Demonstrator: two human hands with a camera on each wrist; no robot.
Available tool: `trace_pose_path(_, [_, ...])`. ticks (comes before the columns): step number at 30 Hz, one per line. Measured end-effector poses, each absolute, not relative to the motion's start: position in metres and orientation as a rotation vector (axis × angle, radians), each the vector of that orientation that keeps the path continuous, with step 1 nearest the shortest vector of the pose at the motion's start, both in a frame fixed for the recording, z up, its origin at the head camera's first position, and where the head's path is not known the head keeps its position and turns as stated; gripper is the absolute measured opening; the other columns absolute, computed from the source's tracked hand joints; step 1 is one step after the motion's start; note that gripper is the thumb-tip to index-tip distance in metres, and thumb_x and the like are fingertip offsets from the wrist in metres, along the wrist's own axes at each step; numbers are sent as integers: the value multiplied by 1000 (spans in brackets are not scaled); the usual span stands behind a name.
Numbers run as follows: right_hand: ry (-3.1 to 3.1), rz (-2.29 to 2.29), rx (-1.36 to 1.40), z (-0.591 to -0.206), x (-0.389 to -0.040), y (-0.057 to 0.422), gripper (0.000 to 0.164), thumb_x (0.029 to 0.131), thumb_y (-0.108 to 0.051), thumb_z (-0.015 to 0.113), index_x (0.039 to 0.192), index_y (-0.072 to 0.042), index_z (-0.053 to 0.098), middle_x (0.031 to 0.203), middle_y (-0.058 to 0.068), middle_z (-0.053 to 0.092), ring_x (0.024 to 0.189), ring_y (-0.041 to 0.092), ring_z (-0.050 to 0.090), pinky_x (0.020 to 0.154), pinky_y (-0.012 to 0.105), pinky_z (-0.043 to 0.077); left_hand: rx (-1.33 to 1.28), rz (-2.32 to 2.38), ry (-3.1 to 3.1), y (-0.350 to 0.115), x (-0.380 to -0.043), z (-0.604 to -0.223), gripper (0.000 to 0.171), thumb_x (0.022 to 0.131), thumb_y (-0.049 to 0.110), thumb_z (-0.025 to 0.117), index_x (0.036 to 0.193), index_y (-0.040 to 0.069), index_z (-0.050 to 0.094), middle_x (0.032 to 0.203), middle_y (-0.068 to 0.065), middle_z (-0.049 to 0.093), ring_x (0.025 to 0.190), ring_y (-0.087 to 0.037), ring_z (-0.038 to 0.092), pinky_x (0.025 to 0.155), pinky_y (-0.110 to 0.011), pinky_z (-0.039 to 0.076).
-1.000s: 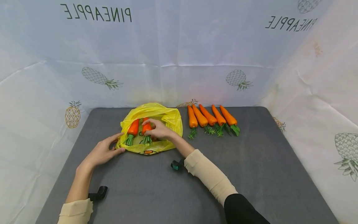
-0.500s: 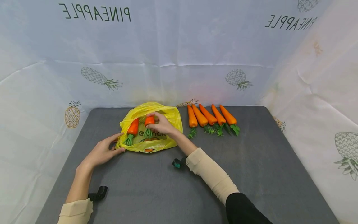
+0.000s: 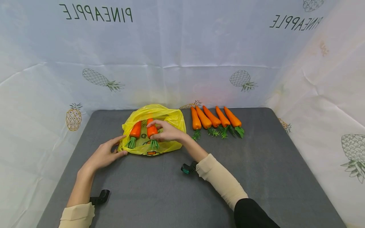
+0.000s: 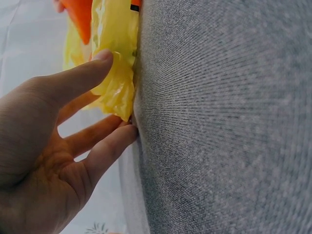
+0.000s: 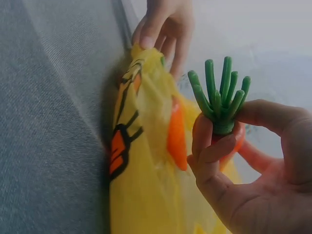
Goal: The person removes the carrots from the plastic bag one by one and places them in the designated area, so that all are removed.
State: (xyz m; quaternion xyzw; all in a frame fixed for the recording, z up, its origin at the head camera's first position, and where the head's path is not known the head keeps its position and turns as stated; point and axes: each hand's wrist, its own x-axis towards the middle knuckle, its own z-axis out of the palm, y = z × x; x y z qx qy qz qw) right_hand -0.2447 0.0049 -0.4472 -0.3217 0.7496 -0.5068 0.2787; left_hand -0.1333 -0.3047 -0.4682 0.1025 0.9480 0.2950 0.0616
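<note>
A yellow plastic bag (image 3: 172, 119) lies on its side, its mouth facing me. My left hand (image 3: 105, 153) holds the bag's left edge; in the left wrist view the thumb (image 4: 95, 68) lies over the plastic with fingers behind it. One orange toy carrot (image 3: 136, 129) with green stems lies at the left of the bag's mouth. My right hand (image 3: 168, 130) grips a second carrot (image 3: 152, 132) at the mouth, stems toward me. The right wrist view shows fingers and thumb round its top, just below the green stems (image 5: 222, 100). Its tip is partly hidden.
Several orange carrots (image 3: 211, 117) with leafy green tops lie side by side right of the bag, near the table's back edge. The grey table (image 3: 159, 196) meets a white pineapple-print cloth (image 3: 176, 85) behind.
My right hand first shifted the carrot slightly away into the bag, then drew it back toward me and a little right. My left hand and the carrots on the table stay put.
</note>
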Motion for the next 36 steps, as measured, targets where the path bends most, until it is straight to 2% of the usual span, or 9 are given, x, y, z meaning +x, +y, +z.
trace_pose_path(5, [1989, -1327, -933, -436, -236, 14, 51, 104, -9, 71, 152, -5, 54, 127, 20, 64, 72, 22, 60, 67, 35, 53, 306, 895, 2865, -305, -134, -469, 76, 102, 35, 78, 165, 5, 45, 160, -33, 53, 140, -52, 59, 110, -71, 50])
trace_pose_path(11, [1946, -1291, -996, -424, -224, 25, 50, 103, -9, 72, 150, -5, 54, 135, 21, 62, 70, 35, 62, 66, 45, 56, 300, 895, 2861, -305, -134, -469, 77, 102, 36, 78, 165, 5, 45, 160, -33, 53, 141, -52, 59, 111, -71, 50])
trace_pose_path(14, [1906, -1279, -1007, -418, -218, 32, 50, 103, -6, 70, 150, -4, 53, 136, 22, 59, 70, 38, 61, 67, 42, 55, 299, 896, 2859, -306, -134, -469, 77, 102, 36, 78, 165, 6, 45, 161, -33, 52, 141, -53, 58, 111, -71, 50])
trace_pose_path(17, [1879, -1271, -1003, -414, -214, 40, 50, 104, -5, 69, 151, -4, 52, 142, 20, 56, 82, 31, 66, 72, 37, 56, 300, 893, 2859, -306, -134, -469, 77, 102, 36, 78, 165, 6, 45, 162, -33, 51, 142, -53, 57, 111, -71, 50])
trace_pose_path(20, [1867, -1263, -991, -409, -211, 49, 51, 104, -6, 70, 151, -6, 52, 148, 18, 53, 92, 24, 69, 76, 40, 56, 305, 896, 2857, -306, -134, -469, 77, 102, 36, 78, 165, 6, 45, 162, -32, 51, 142, -53, 57, 111, -71, 50])
trace_pose_path(23, [1877, -1255, -980, -406, -208, 57, 50, 104, -8, 71, 151, -10, 53, 150, 17, 52, 84, 20, 68, 73, 44, 54, 311, 901, 2854, -306, -134, -469, 77, 102, 36, 78, 165, 6, 45, 162, -33, 51, 141, -53, 58, 111, -71, 50])
trace_pose_path(26, [1896, -1256, -969, -405, -206, 64, 49, 104, -9, 71, 150, -14, 54, 150, 17, 51, 71, 20, 65, 68, 37, 51, 312, 899, 2854, -306, -134, -470, 77, 103, 36, 78, 165, 5, 44, 162, -32, 51, 141, -53, 58, 112, -71, 49])
trace_pose_path(31, [1921, -1293, -985, -407, -201, 71, 48, 105, -9, 70, 149, -14, 54, 150, 19, 51, 73, 19, 68, 68, 27, 51, 303, 895, 2854, -307, -135, -470, 78, 102, 37, 78, 165, 5, 45, 162, -32, 51, 141, -53, 58, 112, -72, 49])
trace_pose_path(36, [1965, -1349, -981, -408, -196, 78, 48, 104, -9, 71, 148, -14, 53, 150, 21, 51, 77, 21, 72, 73, 33, 57, 298, 897, 2848, -307, -136, -471, 78, 102, 38, 78, 165, 6, 45, 163, -31, 51, 143, -52, 57, 113, -72, 47])
